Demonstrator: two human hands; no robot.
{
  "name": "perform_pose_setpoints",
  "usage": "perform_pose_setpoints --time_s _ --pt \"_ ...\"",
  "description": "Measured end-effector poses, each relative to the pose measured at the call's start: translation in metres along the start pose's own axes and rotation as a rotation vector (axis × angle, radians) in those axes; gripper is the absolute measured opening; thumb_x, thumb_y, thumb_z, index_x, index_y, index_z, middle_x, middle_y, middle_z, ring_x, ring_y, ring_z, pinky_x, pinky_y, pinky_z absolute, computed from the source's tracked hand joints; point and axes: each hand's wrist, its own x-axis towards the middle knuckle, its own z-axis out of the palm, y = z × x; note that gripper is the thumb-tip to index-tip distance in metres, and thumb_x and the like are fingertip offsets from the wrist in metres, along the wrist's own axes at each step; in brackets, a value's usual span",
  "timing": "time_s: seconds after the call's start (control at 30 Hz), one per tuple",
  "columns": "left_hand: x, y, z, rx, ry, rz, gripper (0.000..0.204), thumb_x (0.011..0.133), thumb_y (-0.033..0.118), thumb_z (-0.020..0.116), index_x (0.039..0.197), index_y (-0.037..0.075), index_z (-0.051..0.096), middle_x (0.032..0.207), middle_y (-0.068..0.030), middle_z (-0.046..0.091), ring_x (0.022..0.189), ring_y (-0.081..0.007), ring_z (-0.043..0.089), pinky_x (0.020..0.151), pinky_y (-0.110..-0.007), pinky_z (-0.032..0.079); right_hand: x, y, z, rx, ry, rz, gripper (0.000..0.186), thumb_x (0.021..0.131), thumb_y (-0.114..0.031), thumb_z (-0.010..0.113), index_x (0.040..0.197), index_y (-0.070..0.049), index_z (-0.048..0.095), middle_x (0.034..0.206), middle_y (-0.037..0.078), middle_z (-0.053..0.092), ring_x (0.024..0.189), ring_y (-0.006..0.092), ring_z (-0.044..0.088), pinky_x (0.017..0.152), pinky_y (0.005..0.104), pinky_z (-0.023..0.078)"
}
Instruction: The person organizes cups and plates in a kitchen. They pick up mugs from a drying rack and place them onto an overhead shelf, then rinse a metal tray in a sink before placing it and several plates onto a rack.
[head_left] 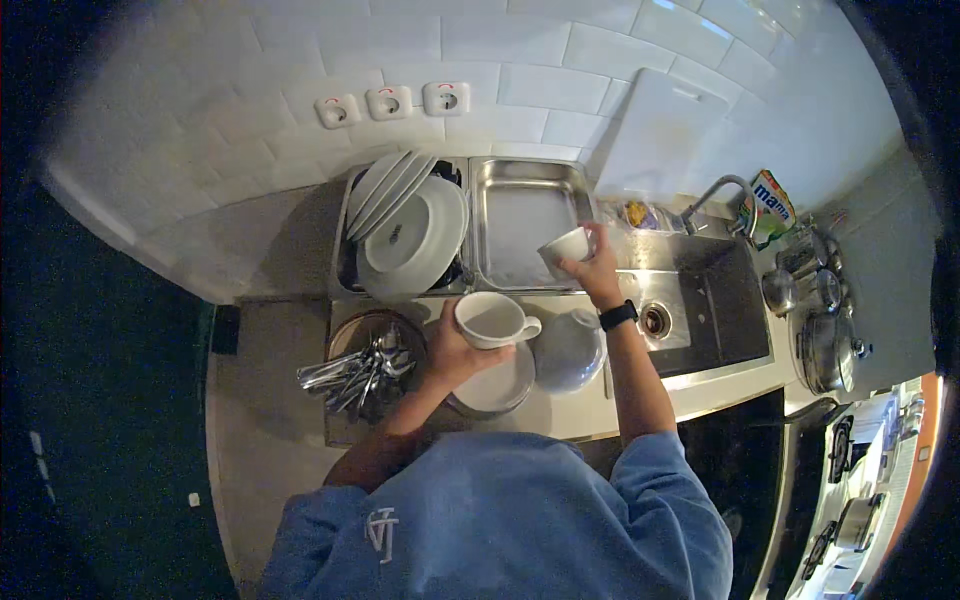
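My left hand is closed round a white cup with a handle on its right side, its opening turned up. Beneath it a stack of plates sits on the counter, partly covered by the hand and cup. My right hand grips a smaller white cup, tilted, above the right edge of a rectangular steel tray. Between my forearms, an upside-down bowl rests on the counter beside the plates.
Large white plates stand in a rack at the left. Nearer lies a round tray with spoons and forks. Right of the steel tray are the sink and faucet. Pots and a packet stand at the far right.
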Motion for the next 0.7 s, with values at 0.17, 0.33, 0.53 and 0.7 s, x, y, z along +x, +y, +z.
perform_pose_setpoints --time_s 0.17,0.33,0.53,0.7 --pt "-0.006 -0.006 0.0 -0.007 -0.038 0.009 0.073 0.054 0.023 0.087 0.11 0.001 0.045 0.106 -0.0126 0.059 0.098 -0.022 0.058 0.088 -0.036 0.046 -0.024 -0.046 0.006 0.325 -0.029 0.196 0.063 0.065 -0.004 0.078 0.109 -0.009 0.033 0.096 0.009 0.054 0.081 0.0169 0.06 0.065 0.0279 0.051" --pt "-0.006 0.007 -0.003 0.03 -0.067 0.022 0.075 0.053 0.023 0.087 0.11 0.001 0.045 0.105 -0.0123 0.059 0.097 -0.022 0.059 0.086 -0.036 0.046 -0.048 -0.082 0.007 0.357 0.004 0.103 0.066 0.063 -0.003 0.079 0.107 -0.01 0.03 0.097 0.011 0.054 0.083 0.0197 0.061 0.064 0.0281 0.052" --pt "-0.007 0.011 0.0 0.016 -0.091 -0.007 0.071 0.053 0.024 0.086 0.108 0.002 0.048 0.104 -0.0118 0.06 0.096 -0.0221 0.059 0.085 -0.035 0.046 -0.066 -0.101 0.012 0.141 0.203 -0.083 0.071 0.052 -0.019 0.087 0.1 -0.007 0.035 0.098 0.011 0.049 0.093 0.0221 0.052 0.077 0.0342 0.047" --pt "-0.011 0.027 0.007 0.047 -0.08 -0.007 0.077 0.051 0.025 0.086 0.114 0.003 0.046 0.105 -0.0135 0.06 0.098 -0.0245 0.06 0.085 -0.036 0.047 -0.082 -0.137 0.013 0.019 0.153 -0.088 0.073 0.047 -0.03 0.089 0.095 -0.005 0.04 0.096 0.012 0.046 0.09 0.0259 0.047 0.079 0.0352 0.041"
